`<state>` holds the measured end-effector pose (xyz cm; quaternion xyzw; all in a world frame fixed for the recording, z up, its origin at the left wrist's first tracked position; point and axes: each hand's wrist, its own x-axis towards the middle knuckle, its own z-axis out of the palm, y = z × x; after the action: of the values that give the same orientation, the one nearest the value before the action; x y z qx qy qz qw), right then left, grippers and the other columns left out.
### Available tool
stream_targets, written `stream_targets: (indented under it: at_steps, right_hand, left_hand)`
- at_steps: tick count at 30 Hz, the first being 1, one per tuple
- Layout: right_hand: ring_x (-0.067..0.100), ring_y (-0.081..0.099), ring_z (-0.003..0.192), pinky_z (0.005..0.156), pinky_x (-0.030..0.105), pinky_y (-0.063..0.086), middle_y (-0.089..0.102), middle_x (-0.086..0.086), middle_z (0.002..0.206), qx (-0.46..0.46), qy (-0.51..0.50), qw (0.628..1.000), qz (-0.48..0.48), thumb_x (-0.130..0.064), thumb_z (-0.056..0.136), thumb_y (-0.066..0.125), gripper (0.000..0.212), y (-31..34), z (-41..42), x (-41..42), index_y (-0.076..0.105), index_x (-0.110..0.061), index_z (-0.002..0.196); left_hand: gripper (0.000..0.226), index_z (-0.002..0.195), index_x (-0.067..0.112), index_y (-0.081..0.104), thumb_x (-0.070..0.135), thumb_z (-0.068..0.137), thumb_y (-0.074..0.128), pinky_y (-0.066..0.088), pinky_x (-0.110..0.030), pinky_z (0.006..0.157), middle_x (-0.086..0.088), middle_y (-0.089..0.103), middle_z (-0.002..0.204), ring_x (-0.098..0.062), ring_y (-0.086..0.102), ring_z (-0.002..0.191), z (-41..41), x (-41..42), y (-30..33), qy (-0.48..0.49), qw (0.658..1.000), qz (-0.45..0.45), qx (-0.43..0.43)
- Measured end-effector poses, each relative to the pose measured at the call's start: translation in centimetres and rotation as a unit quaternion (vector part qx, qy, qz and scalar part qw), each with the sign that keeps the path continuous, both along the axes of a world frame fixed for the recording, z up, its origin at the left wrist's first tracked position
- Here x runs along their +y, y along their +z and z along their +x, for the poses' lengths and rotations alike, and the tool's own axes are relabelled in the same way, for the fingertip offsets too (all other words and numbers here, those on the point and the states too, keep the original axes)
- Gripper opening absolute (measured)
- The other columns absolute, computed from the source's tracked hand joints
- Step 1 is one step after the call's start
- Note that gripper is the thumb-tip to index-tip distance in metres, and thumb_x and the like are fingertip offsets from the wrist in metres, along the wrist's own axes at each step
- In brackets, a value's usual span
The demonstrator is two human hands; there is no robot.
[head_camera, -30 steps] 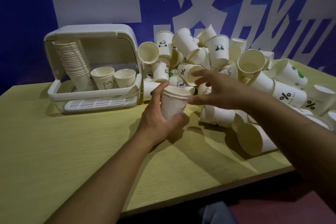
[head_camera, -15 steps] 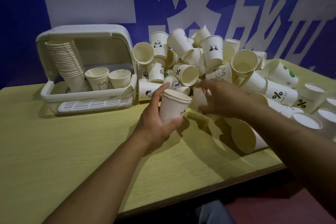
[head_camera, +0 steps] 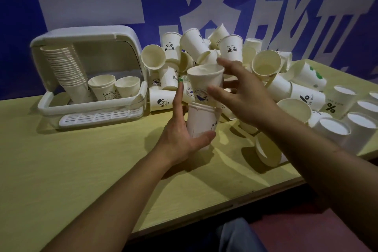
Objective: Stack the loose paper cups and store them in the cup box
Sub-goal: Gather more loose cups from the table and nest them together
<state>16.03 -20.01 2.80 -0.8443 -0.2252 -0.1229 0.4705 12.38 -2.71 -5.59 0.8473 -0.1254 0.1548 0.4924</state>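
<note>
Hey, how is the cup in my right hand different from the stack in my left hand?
The whale cup is a single cup, while the held stack shows several nested rims. The right hand holds the whale cup higher, just above the held stack, which the left hand grips lower, near the table. The whale cup's blue print faces the camera; the held stack shows only a small dark mark. Both are white, mouth up.

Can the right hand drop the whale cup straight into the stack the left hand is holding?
Probably yes: the right hand holds the whale cup upright, directly above the stack's open mouth in the left hand, with nothing between them.
</note>
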Motion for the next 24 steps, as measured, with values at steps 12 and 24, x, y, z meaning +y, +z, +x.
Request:
stream_targets:
  at_steps: [12, 24]
  right_hand:
    - [0.01, 0.055, 0.115, 0.092, 0.03, 0.049, 0.055, -0.01, 0.136, 0.019, 0.034, 0.983, -0.182, -0.045, 0.094, 0.057, 0.05, -0.6, -2.2, -7.0, 0.051, -0.029, 0.141]
    - [0.016, 0.042, 0.128, 0.096, 0.031, 0.038, 0.039, -0.012, 0.15, -0.066, 0.013, 0.876, -0.477, -0.037, 0.086, 0.07, 0.075, -4.2, -4.4, -13.9, 0.029, -0.047, 0.147]
  left_hand:
    - [0.103, 0.135, 0.07, 0.006, 0.046, 0.068, 0.081, 0.056, -0.032, 0.09, 0.006, 0.038, 0.142, -0.009, 0.056, 0.116, 0.2, -5.0, 0.4, -0.066, 0.997, -0.038, -0.023]
    - [0.102, 0.138, 0.073, 0.013, 0.053, 0.061, 0.077, 0.058, -0.031, 0.089, 0.03, 0.047, 0.128, 0.004, 0.06, 0.106, -0.9, -5.8, -0.9, -0.118, 0.993, 0.019, 0.018]
